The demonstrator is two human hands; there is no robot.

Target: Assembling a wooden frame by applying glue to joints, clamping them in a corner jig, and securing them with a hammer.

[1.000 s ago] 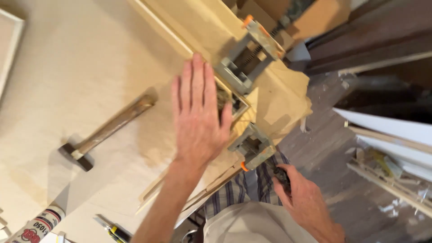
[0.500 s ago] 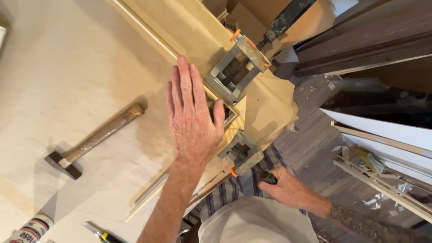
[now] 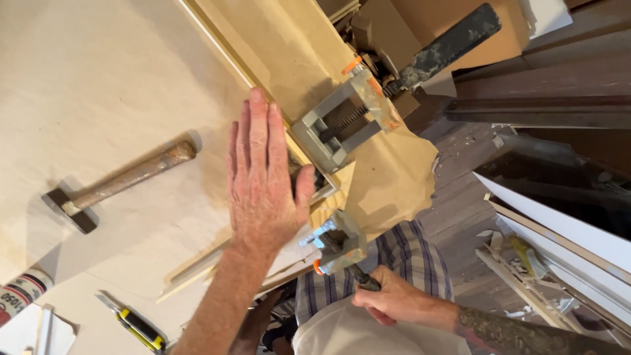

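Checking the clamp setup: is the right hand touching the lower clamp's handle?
Touching. The head view shows the right hand closed around the dark handle of the lower grey clamp, fingers wrapped over it.

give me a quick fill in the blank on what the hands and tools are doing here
1. The left hand lies ____ on the wooden strips, fingers stretched out.
2. The right hand grips the dark handle of the nearer grey ____, at the bench edge.
3. The hammer lies on the bench with its wooden handle toward the ____ hand.
4. The utility knife near the bottom edge is yellow and ____.

Missing words: flat; clamp; left; black
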